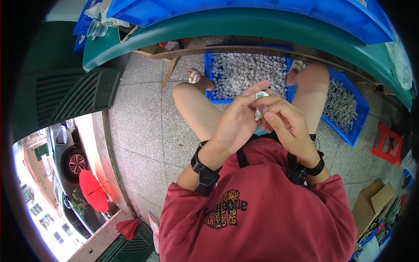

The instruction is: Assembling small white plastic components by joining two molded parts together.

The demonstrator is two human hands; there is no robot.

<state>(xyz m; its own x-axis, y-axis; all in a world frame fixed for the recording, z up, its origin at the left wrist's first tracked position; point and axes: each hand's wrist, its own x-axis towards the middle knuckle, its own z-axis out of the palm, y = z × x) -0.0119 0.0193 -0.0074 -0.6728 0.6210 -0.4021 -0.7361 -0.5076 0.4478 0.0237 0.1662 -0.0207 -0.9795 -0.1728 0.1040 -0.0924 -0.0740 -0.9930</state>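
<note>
Over my lap, both hands are close together. My left hand [235, 120] has its palm turned up and pinches a small round white plastic piece [262, 94] by its edge between thumb and fingers. My right hand [284, 120] is closed, with bent fingertips around a smaller white plastic piece [258, 115] just below the round one. Its exact shape is partly hidden by the fingers. Beyond my hands, between my feet, a blue crate [208, 65] holds a heap of small translucent round pieces [248, 72].
A second blue crate [349, 139] with small grey hook-like parts [340, 105] stands at the right. Ahead is a green-covered table [209, 28] bearing large blue trays [262, 8]. A red stool [387, 144] and an open cardboard box [373, 205] are at the right; a red umbrella [92, 190] at the left.
</note>
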